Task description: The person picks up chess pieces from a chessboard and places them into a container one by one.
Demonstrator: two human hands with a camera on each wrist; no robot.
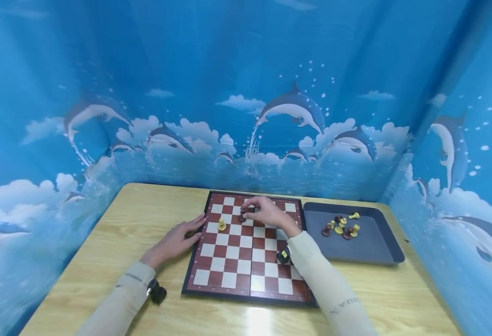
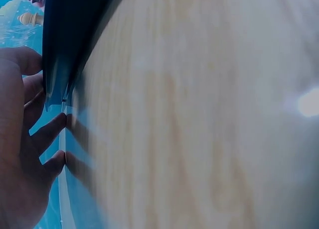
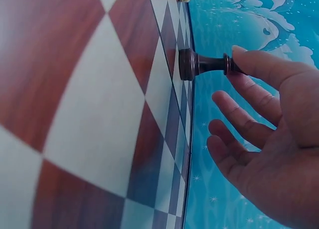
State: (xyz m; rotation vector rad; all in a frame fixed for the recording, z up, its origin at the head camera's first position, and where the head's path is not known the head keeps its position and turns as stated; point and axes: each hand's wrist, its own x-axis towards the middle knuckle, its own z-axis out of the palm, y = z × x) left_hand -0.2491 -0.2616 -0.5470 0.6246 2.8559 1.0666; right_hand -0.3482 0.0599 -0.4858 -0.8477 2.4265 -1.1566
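Between its thumb and forefinger my right hand (image 1: 266,212) pinches the top of a dark brown chess piece (image 3: 209,64). The piece's wide base is down at the board in the right wrist view, its head hidden by the fingertips. To its left a cream chess piece (image 1: 222,225) stands upright on the red and white chessboard (image 1: 233,266). My left hand (image 1: 180,239) rests at the board's left edge, fingers extended, fingertips right at the dark rim. In the left wrist view the left hand (image 2: 25,134) shows its fingers spread along that edge.
A dark grey tray (image 1: 371,249) sits right of the board, with several cream and brown chess pieces (image 1: 341,226) in it. Everything stands on a light wooden table (image 1: 145,210). Blue dolphin-print curtains (image 1: 212,93) hang behind and at the sides.
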